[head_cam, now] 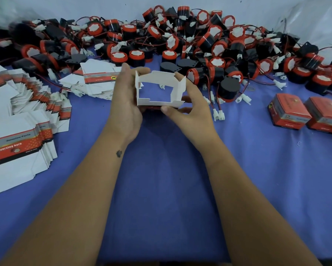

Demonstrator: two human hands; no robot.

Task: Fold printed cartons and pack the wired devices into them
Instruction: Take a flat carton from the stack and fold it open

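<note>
- Blue cloth [161, 189] covers the work surface; both forearms reach forward over its bare part.
- Left hand [125, 106]: its fingers curl round the left wall of the carton [159, 102], thumb up beside the wall's top edge.
- Right hand [192, 110]: thumb and fingers pinch the carton's right wall and near rim, one fingertip resting on the far right corner flap.
- Carton: held between the two hands above the cloth, opened into a tube, upper flaps standing, cloth visible through it. Judged light, thin and easily creased; best held at the walls just beside the fold lines, not by the loose flaps.
- Left of the fingers: flat cartons [19, 144] lie fanned in stacks, and likely slide apart readily.
- Right of the fingers: finished boxes [288, 112] stand closed.
- Beyond the fingertips: wired devices [180, 39] lie heaped, rigid black-and-red cylinders with thin leads and white plugs; the leads probably tangle, so take one by its body.
</note>
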